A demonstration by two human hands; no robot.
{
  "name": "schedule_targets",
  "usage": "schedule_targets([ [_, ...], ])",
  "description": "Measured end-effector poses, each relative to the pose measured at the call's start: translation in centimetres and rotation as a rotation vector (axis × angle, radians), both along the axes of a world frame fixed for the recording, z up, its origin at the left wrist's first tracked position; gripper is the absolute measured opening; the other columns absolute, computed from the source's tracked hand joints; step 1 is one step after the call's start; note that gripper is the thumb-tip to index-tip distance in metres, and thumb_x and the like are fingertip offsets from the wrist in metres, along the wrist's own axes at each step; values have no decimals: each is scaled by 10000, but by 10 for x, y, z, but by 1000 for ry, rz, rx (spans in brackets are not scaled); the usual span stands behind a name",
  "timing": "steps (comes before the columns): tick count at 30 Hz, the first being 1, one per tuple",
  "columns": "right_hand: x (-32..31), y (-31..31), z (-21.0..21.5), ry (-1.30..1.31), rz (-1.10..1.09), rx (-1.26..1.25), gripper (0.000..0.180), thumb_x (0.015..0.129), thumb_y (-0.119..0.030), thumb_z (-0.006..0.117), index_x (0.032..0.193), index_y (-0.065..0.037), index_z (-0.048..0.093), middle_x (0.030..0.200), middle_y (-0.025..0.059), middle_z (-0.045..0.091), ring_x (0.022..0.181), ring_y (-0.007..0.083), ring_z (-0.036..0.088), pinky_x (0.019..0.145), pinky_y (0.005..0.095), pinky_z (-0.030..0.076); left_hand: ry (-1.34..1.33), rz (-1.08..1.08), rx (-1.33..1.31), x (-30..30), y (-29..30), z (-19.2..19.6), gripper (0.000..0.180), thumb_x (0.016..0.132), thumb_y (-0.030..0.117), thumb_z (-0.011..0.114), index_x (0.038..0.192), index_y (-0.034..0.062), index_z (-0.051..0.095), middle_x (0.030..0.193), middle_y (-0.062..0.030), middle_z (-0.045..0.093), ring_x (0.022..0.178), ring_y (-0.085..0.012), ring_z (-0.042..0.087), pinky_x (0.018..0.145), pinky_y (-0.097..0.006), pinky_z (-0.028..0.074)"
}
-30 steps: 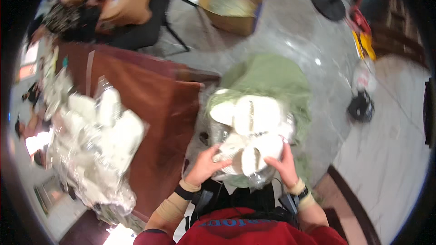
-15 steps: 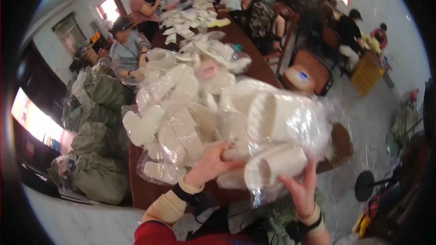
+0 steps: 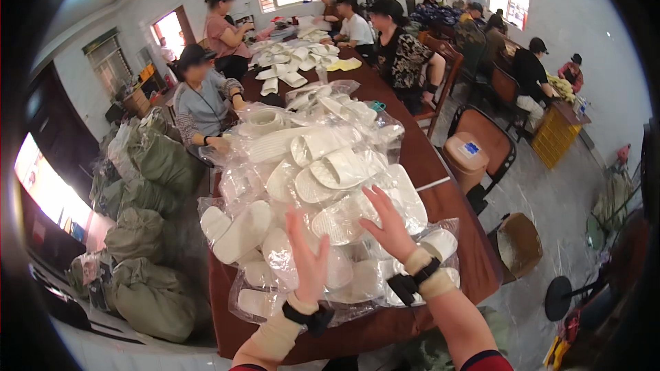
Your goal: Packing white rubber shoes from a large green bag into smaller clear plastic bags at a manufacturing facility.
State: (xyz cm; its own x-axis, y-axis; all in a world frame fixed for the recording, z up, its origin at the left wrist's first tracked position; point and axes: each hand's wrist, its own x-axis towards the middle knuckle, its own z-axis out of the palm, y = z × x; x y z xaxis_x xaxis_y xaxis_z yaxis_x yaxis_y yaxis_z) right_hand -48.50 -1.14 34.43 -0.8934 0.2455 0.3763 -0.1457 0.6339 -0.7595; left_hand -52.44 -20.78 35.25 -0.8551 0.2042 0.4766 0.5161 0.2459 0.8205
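Note:
A tall heap of white slide slippers (image 3: pixel 265 230) in clear plastic bags covers the near part of a long table (image 3: pixel 447 227) with a reddish-brown top. My left hand (image 3: pixel 307 257) is raised at the near side of this heap, fingers stretched up and thumb apart, holding nothing. To its right, my right hand (image 3: pixel 388 227) reaches over the pile with spread fingers, also without anything in its grip. Just beyond my hands rests a bagged pair of slippers (image 3: pixel 337 172). Whether my fingertips touch the plastic, I cannot tell.
Several full green sacks (image 3: pixel 155 295) stand left of the table. At right are a brown chair (image 3: pixel 491 130), an open carton (image 3: pixel 519 244) and a black round stand base (image 3: pixel 560 299). A co-worker in grey (image 3: pixel 203 103) sits at the table's left side; loose white slippers (image 3: pixel 295 58) lie farther back.
Both hands have let go of a large bagged bundle of slippers held near the table's right front. They have moved left over the heap, and the view has tilted up.

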Motion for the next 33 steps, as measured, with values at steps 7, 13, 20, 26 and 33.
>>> schedule_targets([
  [7, 252, 97, -37, -28, -424, -522, 222, 980, -108, 561, 1171, -20, 631, 875, 47, 659, 768, 113, 619, 731, 264, 514, -235, -877, -189, 139, 91, -10, 309, 909, 38, 594, 1217, 18, 581, 1328, -160, 563, 1257, -323, 525, 1053, -386, 405],
  [13, 590, 107, -186, -248, -1331, -795, 238, 995, -208, 535, 1073, -18, 656, 802, 46, 671, 712, 105, 635, 664, 273, 516, -624, -1399, -479, 302, 166, -115, 216, 922, 67, 588, 1130, 17, 623, 1202, -151, 631, 1131, -311, 610, 969, -362, 462],
  [20, 700, 1, -369, -804, -1302, -486, 169, 876, -175, 570, 989, -107, 677, 883, 107, 700, 835, 273, 668, 724, 388, 529, -689, -1721, -1063, 489, 231, -291, 185, 926, 128, 553, 1031, 17, 659, 1023, -177, 675, 941, -380, 648, 818, -410, 510],
  [26, 657, 23, -425, -949, -782, 288, 320, 888, -157, 521, 1177, -98, 644, 1183, 120, 646, 1219, 292, 539, 1101, 478, 331, 80, -1693, -1210, 504, 317, -449, 514, 820, 25, 554, 1328, 3, 484, 1175, -282, 565, 1120, -461, 527, 963, -493, 444],
  [33, 771, -21, -383, -1554, -725, -358, 137, 843, -114, 559, 896, -108, 685, 764, 120, 683, 722, 298, 692, 600, 453, 533, 93, -1350, -923, 480, 443, -386, 190, 948, 125, 536, 1077, 33, 641, 959, -199, 657, 920, -387, 638, 839, -433, 504],
])
